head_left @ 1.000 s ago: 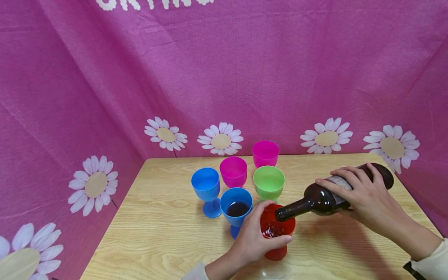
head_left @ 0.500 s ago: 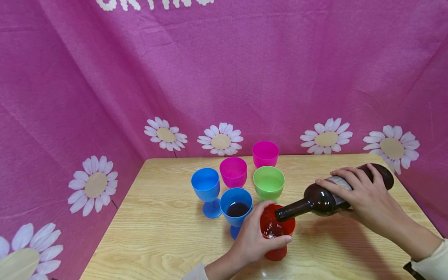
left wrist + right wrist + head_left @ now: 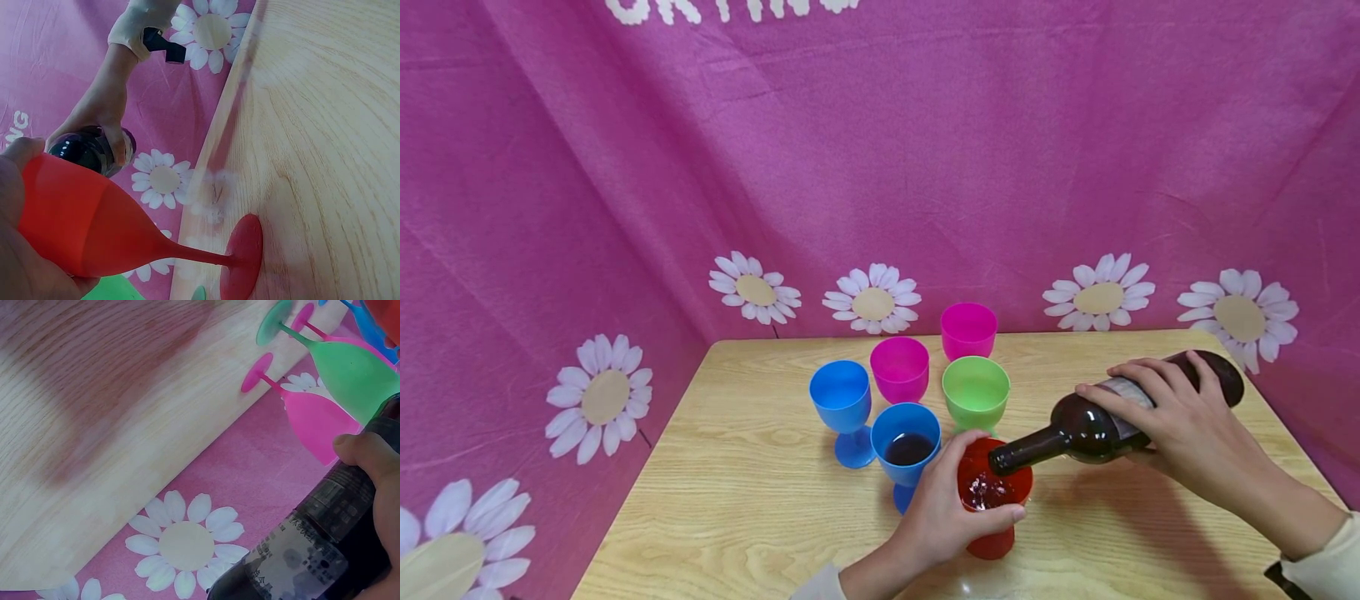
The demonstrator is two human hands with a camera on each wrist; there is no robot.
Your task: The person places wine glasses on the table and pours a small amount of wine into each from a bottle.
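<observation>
My left hand grips the bowl of a red plastic goblet, whose foot stands on the table in the left wrist view. My right hand holds a dark wine bottle around its labelled body, tilted with the neck down to the left. The bottle's mouth lies over the goblet's rim, and shiny liquid shows inside the red bowl. Close by on the left, a blue goblet contains dark liquid. The label shows in the right wrist view, beneath my thumb.
Behind the red goblet stands a green goblet. Two pink goblets are farther back, and another blue goblet is at the left. The wooden table ends at a pink cloth printed with daisies.
Both hands, the bottle and the goblets keep their places. Only the glints on the liquid inside the red goblet shift.
</observation>
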